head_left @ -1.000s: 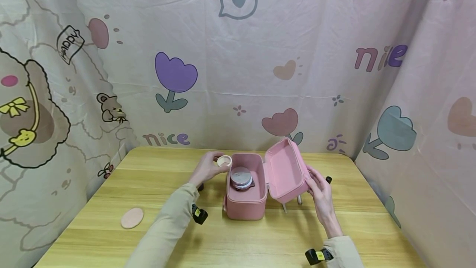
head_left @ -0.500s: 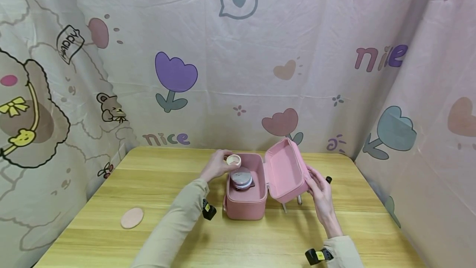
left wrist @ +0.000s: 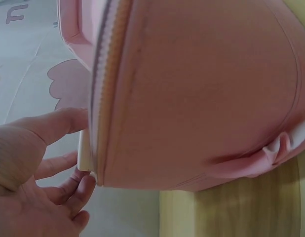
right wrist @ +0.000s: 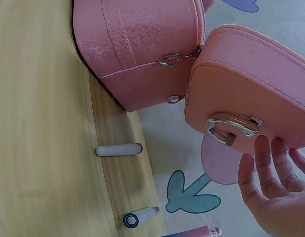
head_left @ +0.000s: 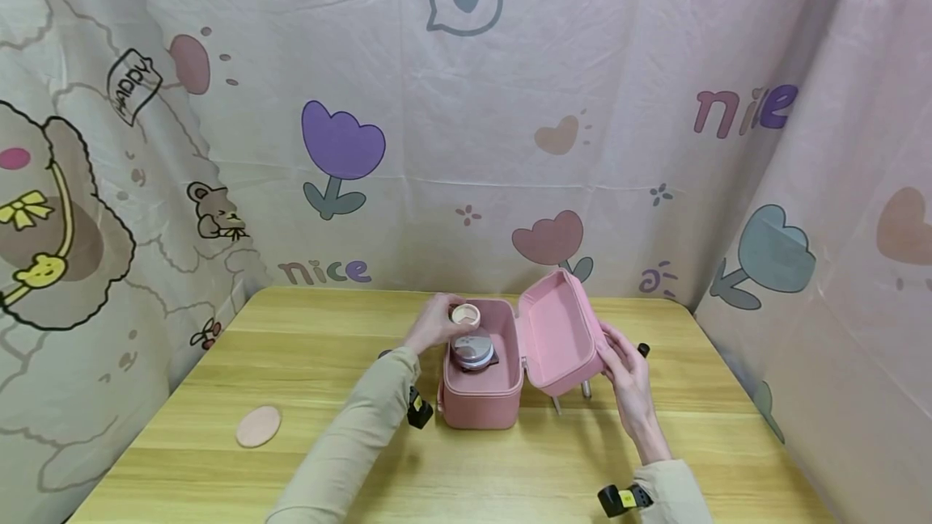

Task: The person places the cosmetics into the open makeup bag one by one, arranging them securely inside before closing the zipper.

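Observation:
In the head view, a pink zip case (head_left: 482, 411) stands on the table, its lid (head_left: 559, 334) swung out to the right. My left hand (head_left: 435, 323) pinches a small round cream-coloured pot (head_left: 466, 315) over the case's far left part; in the left wrist view the case wall hides most of the pot (left wrist: 84, 150). Below it, a stack of round, compact-like discs (head_left: 473, 348) sits on a dark flat piece inside. My right hand (head_left: 624, 370) holds the lid's outer edge, fingers (right wrist: 263, 155) against its outside near the metal-trimmed handle (right wrist: 231, 127).
A flat pink round pad (head_left: 258, 426) lies on the table's left part. Behind the lid are a white stick (right wrist: 119, 149), a white tube (right wrist: 141, 216) and part of a pink-purple item (right wrist: 194, 232). A printed curtain (head_left: 466, 103) hangs behind the table.
My left hand has carried the cream-coloured pot to the right, from the case's left rim to above its interior. The right hand and the lid have stayed in place.

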A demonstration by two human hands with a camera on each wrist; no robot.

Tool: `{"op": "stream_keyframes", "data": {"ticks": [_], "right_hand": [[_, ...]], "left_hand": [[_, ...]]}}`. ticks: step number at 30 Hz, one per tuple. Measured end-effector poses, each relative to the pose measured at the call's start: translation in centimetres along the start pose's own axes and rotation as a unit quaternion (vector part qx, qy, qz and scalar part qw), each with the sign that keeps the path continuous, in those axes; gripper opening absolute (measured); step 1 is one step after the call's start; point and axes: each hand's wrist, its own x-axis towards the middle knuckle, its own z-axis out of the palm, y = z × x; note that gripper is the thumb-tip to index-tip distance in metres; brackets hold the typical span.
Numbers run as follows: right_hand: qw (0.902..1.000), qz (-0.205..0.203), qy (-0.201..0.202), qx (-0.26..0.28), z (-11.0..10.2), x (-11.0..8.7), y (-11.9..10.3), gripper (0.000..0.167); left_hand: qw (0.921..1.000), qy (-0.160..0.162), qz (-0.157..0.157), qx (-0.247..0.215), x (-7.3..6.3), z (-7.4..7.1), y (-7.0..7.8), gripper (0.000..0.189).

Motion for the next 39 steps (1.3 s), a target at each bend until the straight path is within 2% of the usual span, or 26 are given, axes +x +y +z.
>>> {"op": "stream_keyframes", "data": {"ticks": [4,8,24,31,39], "right_hand": [[1.0000,0.001,0.000,0.000,0.0,0.1,-0.1,0.045],[1.0000,0.004,0.000,0.000,0.0,0.0,-0.1,0.045],[1.0000,0.003,0.000,0.000,-0.1,0.0,0.0,0.044],[1.0000,0.004,0.002,-0.001,-0.1,0.0,0.1,0.045],[1.0000,0.006,0.002,-0.002,-0.1,-0.1,0.0,0.045]], "left_hand": [[0.9990,0.002,-0.007,0.043,0.1,0.3,0.2,0.053],[0.9978,-0.006,-0.026,0.060,0.0,0.7,0.3,0.054],[0.9967,-0.016,-0.048,0.063,-0.2,1.1,0.5,0.062],[0.9983,-0.004,-0.038,0.045,-0.5,1.2,0.1,0.060],[0.9994,0.027,-0.017,-0.013,-1.0,1.3,-0.9,0.057]]}}
